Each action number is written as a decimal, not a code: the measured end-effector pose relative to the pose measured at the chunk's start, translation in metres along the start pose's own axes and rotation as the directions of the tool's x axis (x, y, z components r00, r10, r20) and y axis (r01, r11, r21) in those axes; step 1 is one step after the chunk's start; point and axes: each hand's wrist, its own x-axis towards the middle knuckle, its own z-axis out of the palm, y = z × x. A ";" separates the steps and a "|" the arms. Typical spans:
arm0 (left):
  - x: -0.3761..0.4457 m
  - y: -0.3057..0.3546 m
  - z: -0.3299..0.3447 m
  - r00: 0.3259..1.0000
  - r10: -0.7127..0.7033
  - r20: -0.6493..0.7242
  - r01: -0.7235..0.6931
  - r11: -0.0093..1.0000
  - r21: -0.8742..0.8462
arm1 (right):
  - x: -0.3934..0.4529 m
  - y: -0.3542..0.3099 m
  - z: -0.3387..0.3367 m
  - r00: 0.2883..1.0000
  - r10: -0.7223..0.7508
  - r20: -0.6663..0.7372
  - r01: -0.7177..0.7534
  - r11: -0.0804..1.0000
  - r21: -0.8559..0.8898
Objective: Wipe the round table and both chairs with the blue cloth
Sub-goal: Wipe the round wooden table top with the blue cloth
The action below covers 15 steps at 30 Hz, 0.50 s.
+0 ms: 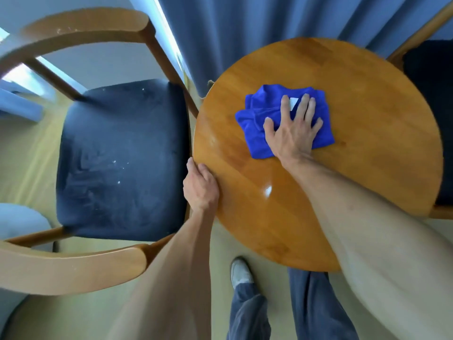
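the right hand (293, 128) lies flat on the blue cloth (282, 121), fingers straight and spread, palm pressing the bunched cloth onto the round table (367, 99) a little above and right of the frame's centre. it grips nothing; it only pushes down. the left hand (199, 186) curls over the table's left rim, fingers wrapped round the edge, which looks like a brace against the table sliding.

the step in hand seems to be wiping the tabletop. to do it well, i would keep the palm flat and the pressure even, run overlapping passes out to the rim, and smooth the cloth so more of it meets the wood, since it sits crumpled with a white tag (293, 103) facing up. the brace should hold while the cloth travels.

the top is glossy orange-brown wood with a bright glare spot toward the lower centre of the frame. the chair (117, 158) at left has a dark seat with pale specks and dusty smears, so it likely needs a firmer rub. the second chair (431, 77) shows only partly at the right edge. blue curtains (245, 28) hang along the top, and pale flooring (29, 153) shows at the left and bottom, where the person's jeans (247, 312) and a light shoe (240, 271) appear.
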 end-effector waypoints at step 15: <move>-0.036 -0.031 0.001 1.000 -0.008 -0.008 0.008 0.999 0.046 | -0.109 -0.036 0.008 0.972 -0.237 0.003 0.237 0.972 0.002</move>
